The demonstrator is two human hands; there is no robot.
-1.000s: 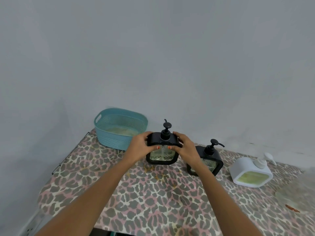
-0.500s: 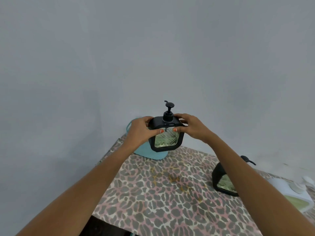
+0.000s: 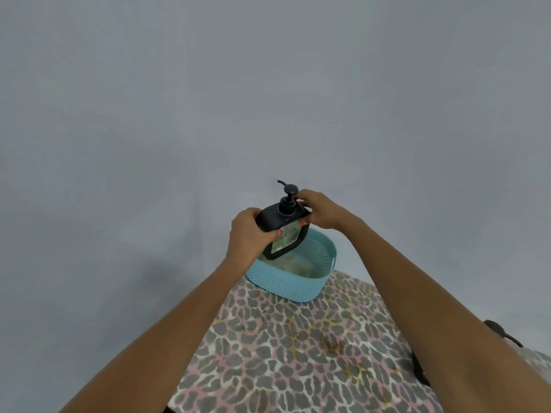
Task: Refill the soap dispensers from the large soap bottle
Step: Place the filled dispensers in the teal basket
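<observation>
Black soap dispenser (image 3: 283,223) noted in the air, held between both hands and tilted, with one lower corner pointing down. It is seen over the near-left part of the teal basket (image 3: 293,286); whether that corner dips inside the rim cannot be told. Pump (image 3: 289,194) is seated on the black top and stands upward, spout turned to the left. A clear patterned panel on the front shows a pale greenish tint.

Left hand (image 3: 249,235) is wrapped round the left side of the dispenser's top, fingers (image 3: 275,234) curled onto the front, an orange nail visible. Right hand (image 3: 323,213) is clamped on the right top edge, its fingers (image 3: 301,198) curled in close beside the pump's neck. Both forearms are stretched forward from the bottom of the view.

The basket is set on the tabletop (image 3: 298,359), at its far edge next to the grey wall (image 3: 268,99); something pale and blurred is seen inside it. The tabletop is covered in a leopard-print pattern. A second black dispenser (image 3: 419,371) is recorded at the right, largely hidden behind the right forearm, only its spout and a strip of its body showing
</observation>
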